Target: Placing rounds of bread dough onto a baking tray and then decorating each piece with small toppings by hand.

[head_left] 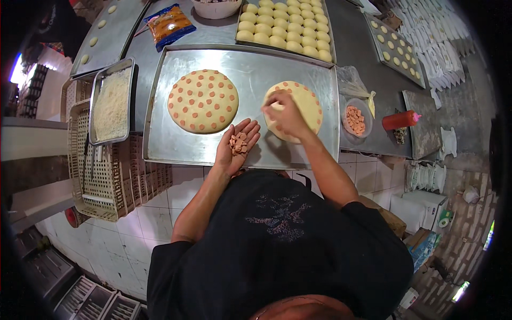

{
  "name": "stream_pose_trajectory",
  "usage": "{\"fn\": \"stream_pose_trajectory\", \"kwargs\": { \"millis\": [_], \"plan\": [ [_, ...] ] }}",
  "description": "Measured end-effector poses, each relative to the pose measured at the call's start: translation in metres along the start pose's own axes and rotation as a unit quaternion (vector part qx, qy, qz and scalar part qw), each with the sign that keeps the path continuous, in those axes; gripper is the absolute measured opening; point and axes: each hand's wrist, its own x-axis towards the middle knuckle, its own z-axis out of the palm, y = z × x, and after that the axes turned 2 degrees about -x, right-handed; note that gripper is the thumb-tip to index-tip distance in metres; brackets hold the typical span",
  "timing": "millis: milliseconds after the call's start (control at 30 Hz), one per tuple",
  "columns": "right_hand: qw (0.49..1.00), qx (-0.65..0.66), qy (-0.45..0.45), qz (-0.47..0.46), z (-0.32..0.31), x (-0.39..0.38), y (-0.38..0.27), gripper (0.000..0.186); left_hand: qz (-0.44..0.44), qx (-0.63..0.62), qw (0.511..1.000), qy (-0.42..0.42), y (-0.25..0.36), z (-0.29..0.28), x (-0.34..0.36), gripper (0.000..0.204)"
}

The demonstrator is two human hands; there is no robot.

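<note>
The person in the black shirt is leaning over a large, shallow, rectangular steel tray [250,61] sitting on the grey metal bench [354,48]. Their left hand [236,143] is resting palm-up over the tray's near edge, its fingers released and cupped loosely under a small heap of pinkish sausage slices [238,143]. Their right hand [282,112] is hovering over the left part of a pale yellow round of flat dough [306,106], fingers pinched together at the tips; whether a slice is caught between them I cannot tell. That round is lying on the right half of the tray, showing only a few slices along its upper rim. A second round of yellow dough [203,101], covered all over with slices, is lying on the left half, well apart. Just right of the tray a small clear bowl of more slices [355,118] is standing, with a red squeeze bottle [400,120] lying beyond it. To the left a narrow steel pan of shredded white cheese [111,101] is sitting, and behind the tray rows of pale dough balls [285,26] are filling another tray.
</note>
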Motion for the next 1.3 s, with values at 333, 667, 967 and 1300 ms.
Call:
{"fn": "stream_pose_trajectory", "kwargs": {
  "millis": [333,667,967,1300],
  "plan": [
    [0.970,-0.209,0.008,0.123,-0.047,0.021,0.067,0.023,0.008,-0.004,1.000,0.008,0.005,0.003,-0.003,0.053],
    [0.972,-0.225,-0.048,-0.037,-0.008,0.004,-0.020,0.021,0.009,-0.020,1.000,0.002,0.005,-0.005,0.001,0.050],
    [0.954,-0.236,-0.121,-0.137,0.053,-0.024,-0.048,0.026,-0.019,0.021,0.999,0.015,0.000,-0.025,0.007,0.044],
    [0.996,-0.034,0.044,0.073,-0.006,-0.017,0.002,0.029,0.012,-0.016,1.000,-0.010,0.004,-0.014,-0.004,0.051]
  ]
}}
